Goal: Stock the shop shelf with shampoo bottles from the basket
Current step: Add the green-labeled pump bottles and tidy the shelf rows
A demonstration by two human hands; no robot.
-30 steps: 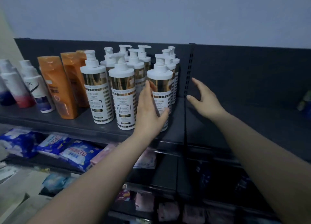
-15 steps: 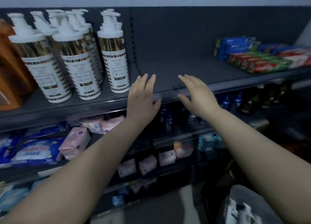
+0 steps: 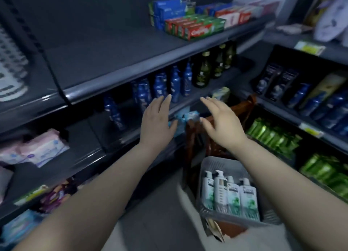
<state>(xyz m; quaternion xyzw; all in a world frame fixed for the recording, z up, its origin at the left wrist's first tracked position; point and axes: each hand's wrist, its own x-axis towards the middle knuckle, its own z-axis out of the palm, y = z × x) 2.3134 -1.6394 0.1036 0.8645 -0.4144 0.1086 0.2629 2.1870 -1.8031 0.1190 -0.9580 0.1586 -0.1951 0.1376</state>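
Since 0.5 s ago the view has swung right and down. The white-and-gold pump bottles (image 3: 11,71) have slid to the far left edge, and both hands have dropped away from the shelf lip.

The bare stretch of shelf (image 3: 113,53) fills the upper centre, with toothpaste boxes (image 3: 192,27) further right on the same board. The left hand (image 3: 157,122) hangs in mid-frame, fingers straight and together, holding nothing. Just to its right the right hand (image 3: 220,122) is spread and relaxed, also holding nothing, above a brown wooden frame (image 3: 194,137).

In the lower right the grey basket (image 3: 235,216) sits below the right forearm. It holds 4 shampoo bottles (image 3: 232,196) packed side by side, pump heads pointing up-frame.

These look like full, rigid plastic pump bottles, so each is probably fairly heavy for its size, with smooth, glossy sides that may be slick. They would not crush, but the pump head is the weak part and may twist or depress if lifted by it. The safest hold is likely fingers and thumb around the body just under the shoulder. The leftmost bottle has the most free space beside it. Because the 4 are wedged together, pulling one out may drag its neighbour along.
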